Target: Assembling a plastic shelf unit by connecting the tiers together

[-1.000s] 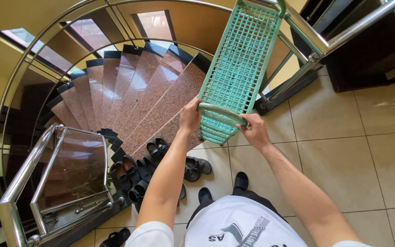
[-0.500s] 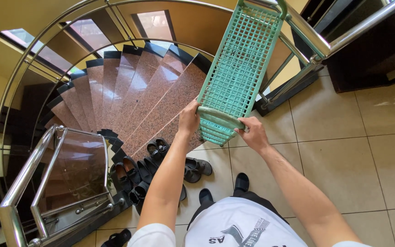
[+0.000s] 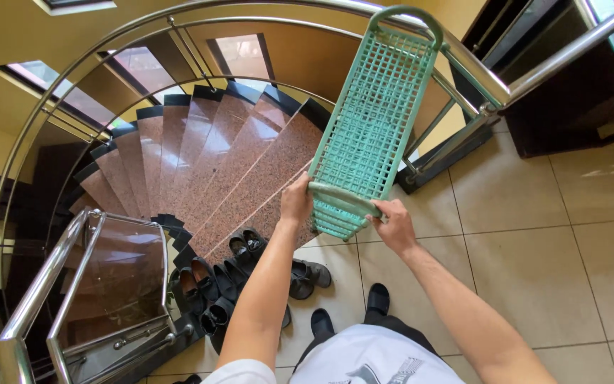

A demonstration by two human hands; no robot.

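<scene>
The person stands at the head of a curved staircase and holds a long teal plastic shoe rack (image 3: 374, 114) out in front, tilted so that its far end rises toward the steel handrail (image 3: 477, 67) on the right. The rack is a stack of lattice shelves with rounded tube ends; it hangs in the air over the top granite step (image 3: 264, 178) and the edge of the landing, touching neither.

The left hand (image 3: 296, 200) has its grip clamped on the near end tube of the shoe rack at its left corner, fingers curled over the bar. The right hand (image 3: 392, 222) has its grip clamped on the same tube at the right corner, thumb on top and fingers wrapped under. Both forearms stretch forward from a white printed T-shirt (image 3: 371, 363).

Below the rack, on the beige tiled floor (image 3: 534, 242), a cluster of dark shoes and sandals (image 3: 239, 270) lies just beside the first step, well under the left arm. The person's own feet, in dark slippers (image 3: 376, 299), stand on the tiles near that cluster. A second steel railing with a glass panel (image 3: 108, 270) borders the stairwell at lower left, and the reddish steps fan downward past it.
</scene>
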